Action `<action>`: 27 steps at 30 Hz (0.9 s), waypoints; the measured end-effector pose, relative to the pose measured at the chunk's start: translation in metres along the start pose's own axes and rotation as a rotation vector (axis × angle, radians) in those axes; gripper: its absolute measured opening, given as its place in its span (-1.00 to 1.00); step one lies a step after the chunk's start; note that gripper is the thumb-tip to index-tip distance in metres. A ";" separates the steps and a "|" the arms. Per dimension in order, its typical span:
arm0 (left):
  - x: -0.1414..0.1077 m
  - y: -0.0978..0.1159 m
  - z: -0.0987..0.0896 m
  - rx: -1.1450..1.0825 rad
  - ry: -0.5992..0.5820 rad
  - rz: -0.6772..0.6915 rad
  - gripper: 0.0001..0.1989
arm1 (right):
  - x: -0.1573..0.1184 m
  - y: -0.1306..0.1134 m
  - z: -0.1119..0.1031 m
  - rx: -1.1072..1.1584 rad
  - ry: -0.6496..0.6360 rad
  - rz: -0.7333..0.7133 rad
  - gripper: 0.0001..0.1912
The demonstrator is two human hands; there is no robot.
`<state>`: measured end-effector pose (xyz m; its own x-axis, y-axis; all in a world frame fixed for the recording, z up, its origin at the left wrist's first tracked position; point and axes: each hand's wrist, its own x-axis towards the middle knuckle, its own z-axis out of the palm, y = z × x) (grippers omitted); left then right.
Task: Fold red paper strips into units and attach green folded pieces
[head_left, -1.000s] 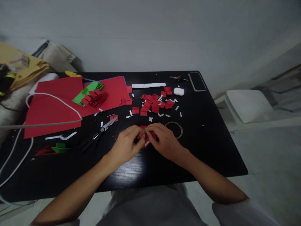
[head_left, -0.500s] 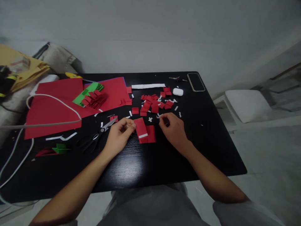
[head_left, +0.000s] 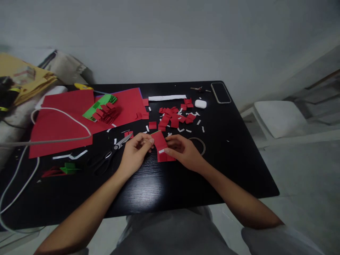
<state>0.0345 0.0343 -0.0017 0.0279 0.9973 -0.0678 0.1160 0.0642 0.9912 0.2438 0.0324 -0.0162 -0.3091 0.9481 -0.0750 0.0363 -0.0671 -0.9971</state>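
Observation:
A folded red paper piece [head_left: 159, 139] with a white strip [head_left: 162, 151] across its lower part is held above the black table. My left hand [head_left: 136, 150] pinches its left edge between thumb and fingers. From the other side, my right hand [head_left: 185, 151] closes on its right edge, the thumb at the end of the white strip and the fingers partly hidden. Beneath lies another red paper piece [head_left: 170, 159], mostly covered. A thin ring, perhaps a tape roll [head_left: 204, 147], shows beside my right hand. Black-handled scissors [head_left: 108, 154] lie left of my left hand.
Small red paper pieces [head_left: 174, 121] and white scraps are scattered beyond my hands. Large red sheets [head_left: 63, 122] and a green folded paper [head_left: 97, 106] cover the left, crossed by a white cable [head_left: 66, 141]. A phone [head_left: 221, 93], keys [head_left: 199, 89] and a white case [head_left: 200, 103] lie at the back right.
My right hand has moved left from beside the scraps onto the red paper piece. The ring it covered is now visible. My left hand keeps its pinch.

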 end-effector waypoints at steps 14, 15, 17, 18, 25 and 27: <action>-0.004 -0.002 0.007 -0.019 -0.342 -0.109 -0.76 | 0.001 0.000 -0.002 0.119 0.056 -0.020 -0.65; -0.004 -0.002 0.007 -0.027 -0.328 -0.114 -0.77 | 0.001 0.000 -0.002 0.122 0.056 -0.023 -0.65; -0.003 -0.001 0.008 -0.044 -0.311 -0.137 -0.78 | 0.001 0.000 -0.001 0.130 0.058 -0.026 -0.65; -0.003 -0.001 0.008 -0.050 -0.306 -0.151 -0.79 | 0.001 0.000 -0.001 0.131 0.060 -0.028 -0.66; -0.005 -0.004 0.010 -0.077 -0.270 -0.191 -0.84 | -0.002 0.001 0.003 0.082 0.132 -0.037 -0.70; -0.005 -0.005 0.010 -0.078 -0.267 -0.190 -0.87 | -0.003 0.001 0.004 0.083 0.148 -0.042 -0.72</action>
<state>0.0441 0.0283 -0.0073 0.2735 0.9234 -0.2692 0.0679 0.2606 0.9630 0.2406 0.0281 -0.0169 -0.1653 0.9856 -0.0369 -0.0543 -0.0464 -0.9974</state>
